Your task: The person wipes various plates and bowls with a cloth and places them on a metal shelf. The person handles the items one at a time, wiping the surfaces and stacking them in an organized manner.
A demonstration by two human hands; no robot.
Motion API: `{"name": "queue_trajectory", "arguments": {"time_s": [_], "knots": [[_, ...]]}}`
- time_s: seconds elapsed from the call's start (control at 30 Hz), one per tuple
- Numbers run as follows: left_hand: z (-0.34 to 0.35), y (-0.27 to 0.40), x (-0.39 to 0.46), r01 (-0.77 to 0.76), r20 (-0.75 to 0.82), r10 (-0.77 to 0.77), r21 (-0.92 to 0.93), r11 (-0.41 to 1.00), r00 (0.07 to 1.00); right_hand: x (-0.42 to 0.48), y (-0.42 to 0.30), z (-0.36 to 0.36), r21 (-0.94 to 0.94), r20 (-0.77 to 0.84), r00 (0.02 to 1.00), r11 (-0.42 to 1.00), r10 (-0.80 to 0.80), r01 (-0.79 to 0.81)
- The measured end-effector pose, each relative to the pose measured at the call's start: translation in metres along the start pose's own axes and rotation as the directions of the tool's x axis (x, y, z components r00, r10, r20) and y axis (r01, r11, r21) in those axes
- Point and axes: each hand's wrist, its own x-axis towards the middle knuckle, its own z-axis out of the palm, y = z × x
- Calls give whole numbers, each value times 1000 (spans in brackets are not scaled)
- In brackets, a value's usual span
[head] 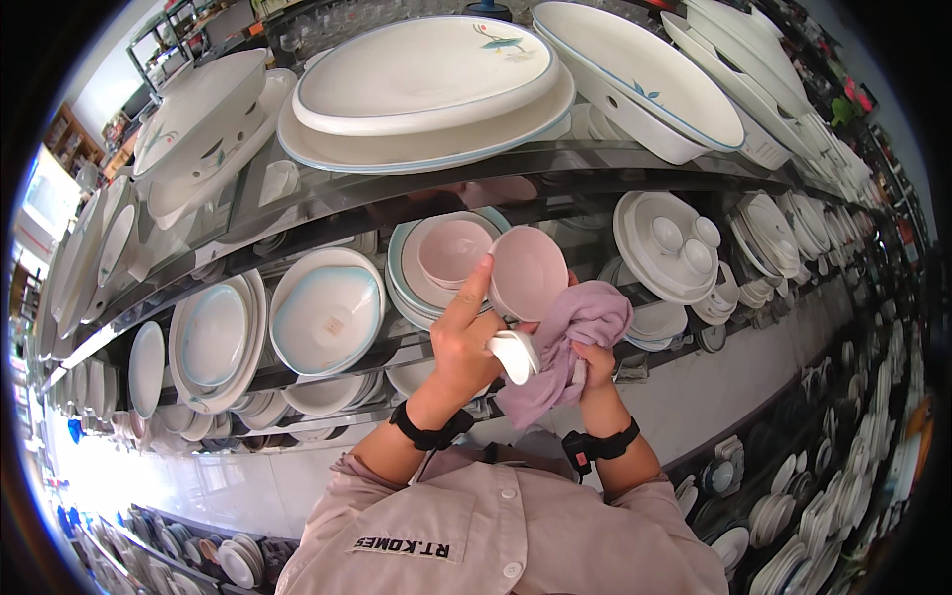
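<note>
My left hand (467, 338) has a white ceramic soup spoon (515, 358) gripped in its curled fingers, perhaps more than one. Its index finger stretches along the rim of a pink bowl (529, 274), tilted so the inside faces me. A bunched mauve cloth (576, 327) is in my right hand (597, 363) and lies against the bowl's near right side. A fingertip shows at the bowl's right edge; the cloth hides most of the right fingers. Just left of the held bowl, a second pink bowl (452, 251) sits on a stack of teal-rimmed plates (401, 256).
Large oval dishes (424, 74) fill the glass upper shelf (513, 158), overhanging my hands. Blue-rimmed bowls (327, 320) stand left on the shelf below. Plates with small white cups (698, 255) are at right. More crockery (773, 520) stands low behind on the right.
</note>
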Motion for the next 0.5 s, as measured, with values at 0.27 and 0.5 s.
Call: {"name": "queue_trajectory", "arguments": {"time_s": [0.27, 0.5], "knots": [[47, 53, 1, -21, 45, 32, -221, 975, 998, 3, -69, -60, -57, 87, 987, 990, 132, -127], [107, 87, -11, 64, -18, -76, -370, 927, 997, 9, -109, -127, -69, 297, 933, 979, 206, -194]]}}
